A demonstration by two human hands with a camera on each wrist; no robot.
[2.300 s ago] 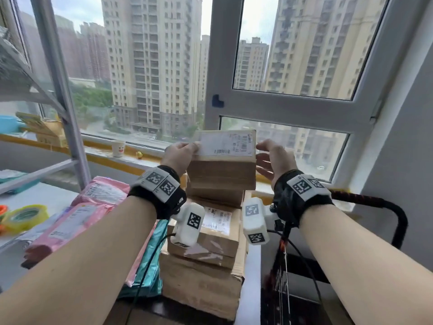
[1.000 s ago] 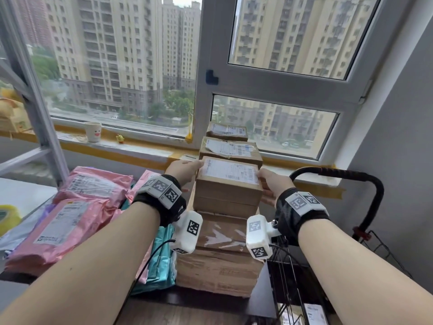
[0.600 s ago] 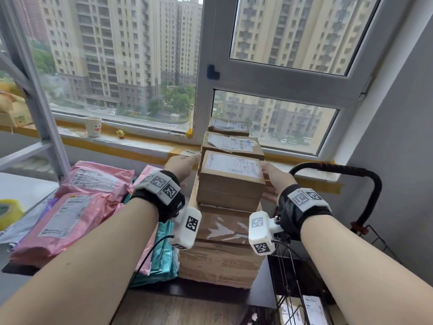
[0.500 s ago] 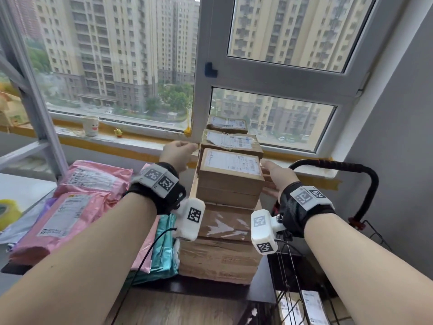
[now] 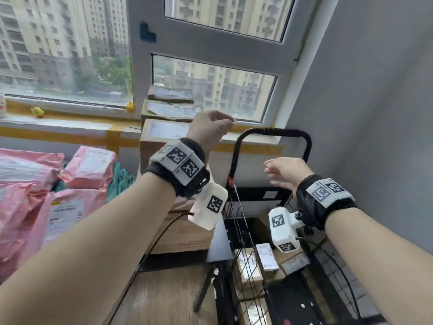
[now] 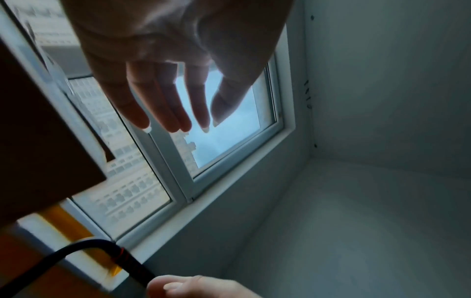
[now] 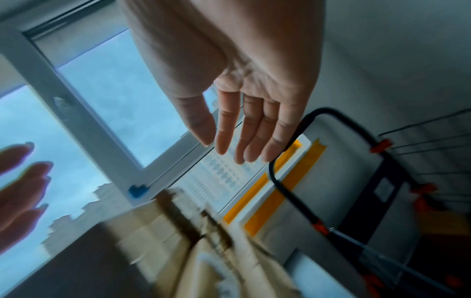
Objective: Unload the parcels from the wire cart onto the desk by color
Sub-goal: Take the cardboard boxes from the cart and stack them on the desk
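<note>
Both hands, left (image 5: 209, 127) and right (image 5: 287, 171), were open and empty; the cart's boxes (image 5: 264, 256) lay below, nearer the right.

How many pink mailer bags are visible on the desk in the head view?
3, all at the desk's left: one at the far left edge, one further back beside the teal parcel, one nearest the camera. More may be hidden underneath.

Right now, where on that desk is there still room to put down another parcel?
Little room shows. The desk is crowded: pink parcels on the left, teal ones wedged behind them, and the brown box stack reaching the windowsill. One bare dark strip lies in front of the stack, at the desk's near edge. Both hands, left hand and right hand, are empty.
</note>
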